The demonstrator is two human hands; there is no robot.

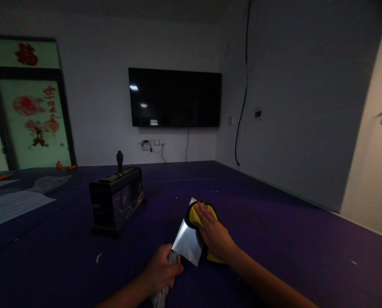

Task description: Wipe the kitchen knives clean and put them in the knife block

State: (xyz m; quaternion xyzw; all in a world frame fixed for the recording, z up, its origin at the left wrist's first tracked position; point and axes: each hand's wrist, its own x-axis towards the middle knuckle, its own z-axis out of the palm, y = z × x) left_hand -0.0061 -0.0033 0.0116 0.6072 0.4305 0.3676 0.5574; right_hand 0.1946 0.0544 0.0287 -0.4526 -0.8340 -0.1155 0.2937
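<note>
My left hand (161, 270) is closed round the handle of a wide metal blade, a cleaver or scraper (186, 239), held low in front of me with its flat shiny face turned up. My right hand (214, 233) lies flat with fingers stretched on a yellow cloth with a dark edge (194, 216), pressing the cloth against the far right part of the blade. The cloth shows above and below my right hand. Both forearms enter from the bottom of the view.
A dark glass-sided tank or cabinet (116, 201) stands on the purple floor (274, 239) to the left, with a small dark vase (119, 161) on top. A black TV (174, 97) hangs on the far wall. Plastic sheets (14, 203) lie at the far left.
</note>
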